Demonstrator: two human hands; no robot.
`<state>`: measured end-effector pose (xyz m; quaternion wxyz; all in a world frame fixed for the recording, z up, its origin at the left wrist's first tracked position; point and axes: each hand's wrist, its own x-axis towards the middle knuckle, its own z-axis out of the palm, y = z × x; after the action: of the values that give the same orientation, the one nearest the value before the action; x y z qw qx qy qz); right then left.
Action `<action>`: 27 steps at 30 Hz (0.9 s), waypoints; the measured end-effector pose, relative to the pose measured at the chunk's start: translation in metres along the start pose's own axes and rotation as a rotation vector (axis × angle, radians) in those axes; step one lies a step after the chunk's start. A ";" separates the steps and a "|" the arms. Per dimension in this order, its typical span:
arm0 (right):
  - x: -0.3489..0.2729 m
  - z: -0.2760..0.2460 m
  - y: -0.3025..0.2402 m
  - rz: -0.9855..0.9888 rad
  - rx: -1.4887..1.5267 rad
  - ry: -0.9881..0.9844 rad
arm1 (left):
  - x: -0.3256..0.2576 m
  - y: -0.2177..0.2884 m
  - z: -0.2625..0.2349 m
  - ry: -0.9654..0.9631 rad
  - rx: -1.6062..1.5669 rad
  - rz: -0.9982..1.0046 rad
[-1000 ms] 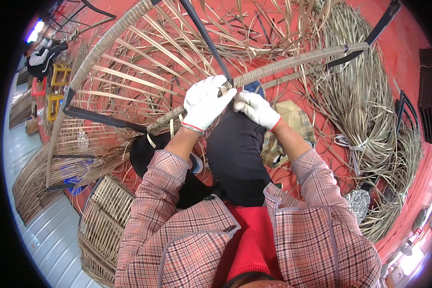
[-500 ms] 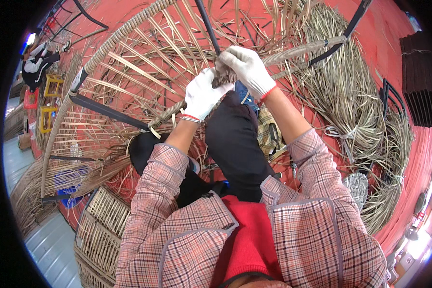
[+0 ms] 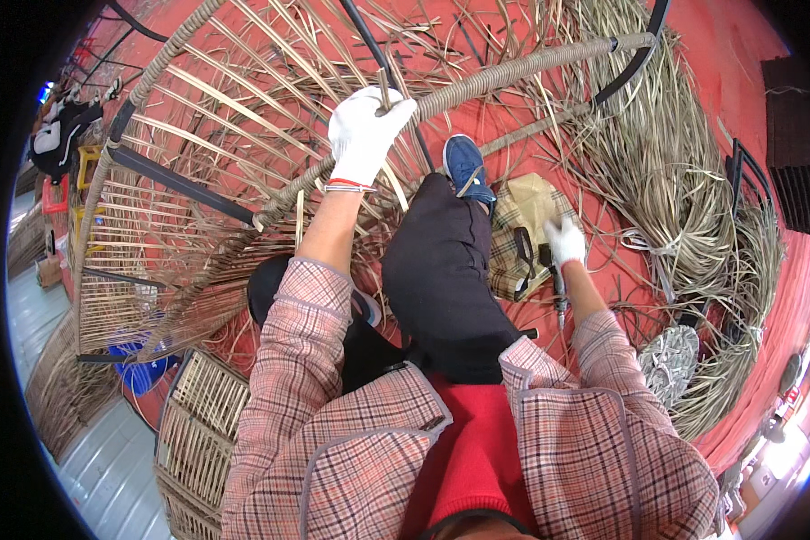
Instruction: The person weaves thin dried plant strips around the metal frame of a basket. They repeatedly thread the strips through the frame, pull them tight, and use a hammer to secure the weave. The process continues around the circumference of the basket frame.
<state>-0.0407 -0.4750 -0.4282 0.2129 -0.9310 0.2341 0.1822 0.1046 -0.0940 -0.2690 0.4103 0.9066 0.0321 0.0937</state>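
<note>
My left hand (image 3: 362, 135), in a white glove, is closed around the strip-wrapped bar (image 3: 513, 72) of a large woven frame. A short end of strip (image 3: 384, 94) sticks up between its thumb and fingers. Pale strips fan out from the bar to a curved, wrapped rim (image 3: 166, 54). My right hand (image 3: 567, 241), also gloved, is low at the right, beside a plaid cloth bag (image 3: 524, 200). A slim tool with a metal end (image 3: 561, 304) lies close under that hand. Its fingers are partly blurred, so I cannot see whether they touch the tool.
Long dried strips (image 3: 621, 135) form a big heap at the right. Loose scraps litter the red floor (image 3: 607, 292). At the lower left stands a woven panel (image 3: 202, 414) by a blue container (image 3: 139, 369). My shoe (image 3: 466, 164) is below the bar. Another person (image 3: 63, 135) is at the far left.
My right hand has left the bar and come down to the right, beside the bag. My left hand has kept hold of the bar. The frame appears shifted up and left in view.
</note>
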 end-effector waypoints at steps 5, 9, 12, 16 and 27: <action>-0.041 0.091 0.103 0.239 -0.372 -0.032 | 0.006 0.001 0.000 0.027 -0.041 -0.053; -0.035 0.109 0.117 0.341 -0.343 0.035 | 0.008 0.003 -0.002 -0.014 -0.002 -0.027; -0.027 0.111 0.129 0.628 -0.314 0.012 | 0.006 0.002 -0.001 -0.015 -0.081 -0.009; -0.011 0.112 0.152 0.485 -0.168 -0.191 | 0.004 0.001 -0.001 -0.054 -0.246 -0.066; -0.017 0.089 0.145 0.155 0.701 -0.279 | 0.010 0.009 -0.003 -0.126 -0.699 -0.297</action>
<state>-0.1505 -0.5421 -0.5412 0.5338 -0.7476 0.3205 0.2313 0.1134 -0.0963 -0.2585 0.7048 0.7015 0.1042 -0.0173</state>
